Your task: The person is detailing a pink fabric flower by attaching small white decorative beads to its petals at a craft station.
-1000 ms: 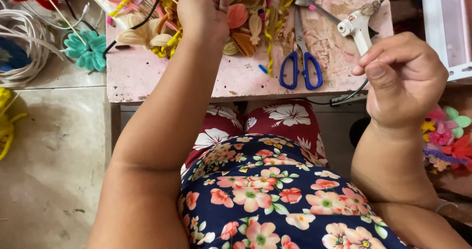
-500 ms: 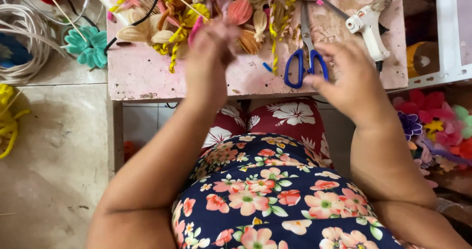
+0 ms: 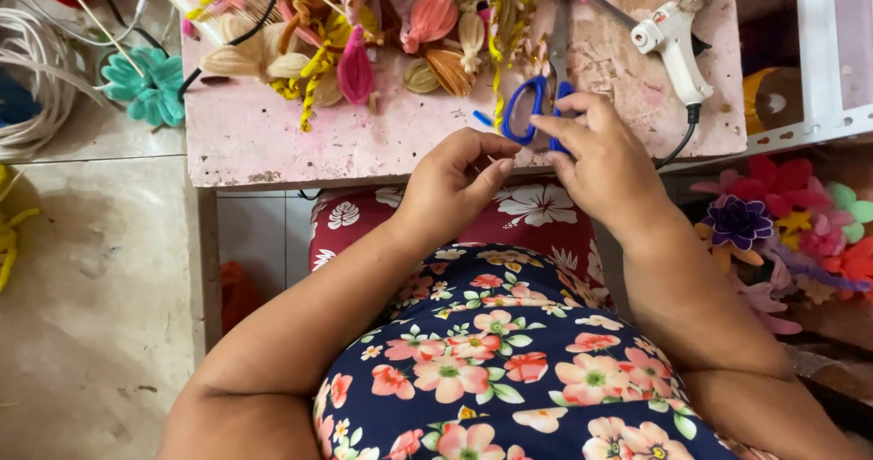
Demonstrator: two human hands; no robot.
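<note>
Left hand (image 3: 455, 183) pinched closed, contents unclear; right hand (image 3: 605, 155) loosely open, fingers touching blue scissors (image 3: 536, 105) on pink desk (image 3: 273, 137).

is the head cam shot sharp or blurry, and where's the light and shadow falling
Head view: sharp and evenly lit, soft daylight with no glare; the left hand, right hand, blue-handled scissors and white glue gun all read crisply; a soft shadow lies under the pink table edge; the far corners look slightly stretched by the wide lens.
</note>
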